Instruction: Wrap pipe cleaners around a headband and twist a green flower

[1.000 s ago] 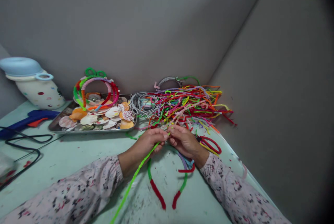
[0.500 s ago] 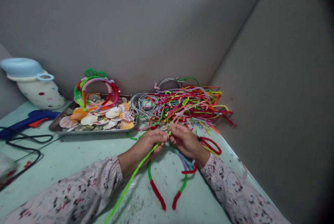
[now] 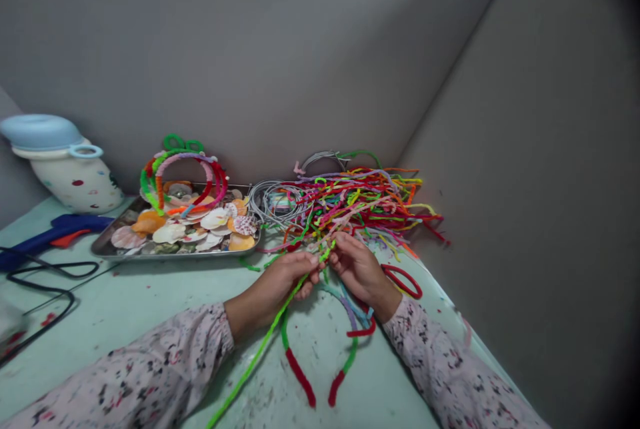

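A bright green pipe cleaner [image 3: 255, 359] runs from the lower edge of the view up to both hands. Its length passes through my left hand [image 3: 287, 282], closed with thumb and fingers pinching it. My right hand [image 3: 356, 269] is closed too, pinching the upper end, which looks twisted between the fingertips. Beneath the hands lies a headband [image 3: 301, 376] wrapped in green, red, purple and blue fuzzy stems, its two red tips toward me. My hands hide its top.
A metal tray [image 3: 175, 256] of seashells stands at left, with colourful wrapped hoops [image 3: 190, 166] on it. Behind my hands are a pile of pipe cleaners [image 3: 370, 199] and coiled wire [image 3: 280, 206]. Farther left are a blue glue gun [image 3: 55, 236], black cord [image 3: 55, 269] and a bottle [image 3: 75, 172].
My hands have drawn slightly apart, and more of the green pipe cleaner shows between the fingertips. The whole view has shifted very slightly.
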`<state>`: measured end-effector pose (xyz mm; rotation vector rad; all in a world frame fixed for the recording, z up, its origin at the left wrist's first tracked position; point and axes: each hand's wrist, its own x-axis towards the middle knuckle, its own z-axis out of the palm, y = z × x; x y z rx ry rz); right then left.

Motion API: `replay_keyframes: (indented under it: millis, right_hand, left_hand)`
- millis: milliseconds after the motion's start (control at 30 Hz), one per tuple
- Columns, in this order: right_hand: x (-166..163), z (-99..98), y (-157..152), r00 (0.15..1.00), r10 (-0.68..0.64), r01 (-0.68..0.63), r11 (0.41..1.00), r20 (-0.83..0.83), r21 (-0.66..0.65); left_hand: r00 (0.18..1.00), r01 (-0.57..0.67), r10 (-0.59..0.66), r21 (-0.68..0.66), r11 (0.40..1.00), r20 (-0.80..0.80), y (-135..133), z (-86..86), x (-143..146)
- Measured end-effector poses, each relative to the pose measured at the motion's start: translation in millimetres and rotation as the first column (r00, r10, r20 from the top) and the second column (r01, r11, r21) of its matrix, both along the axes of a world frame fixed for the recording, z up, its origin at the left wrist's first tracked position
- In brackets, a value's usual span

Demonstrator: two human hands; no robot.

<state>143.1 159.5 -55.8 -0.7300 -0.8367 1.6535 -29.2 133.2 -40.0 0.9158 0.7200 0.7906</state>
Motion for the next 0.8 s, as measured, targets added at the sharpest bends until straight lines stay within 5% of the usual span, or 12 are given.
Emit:
replay_keyframes:
  millis: [800]
  right_hand:
    - [-3.9, 0.3, -4.4, 0.997, 0.067, -0.069, 0.996, 0.048, 0.048]
  left_hand:
    - [0.997, -0.055, 0.055, 0.016, 0.998, -0.060, -0.6, -6.6, 2.5]
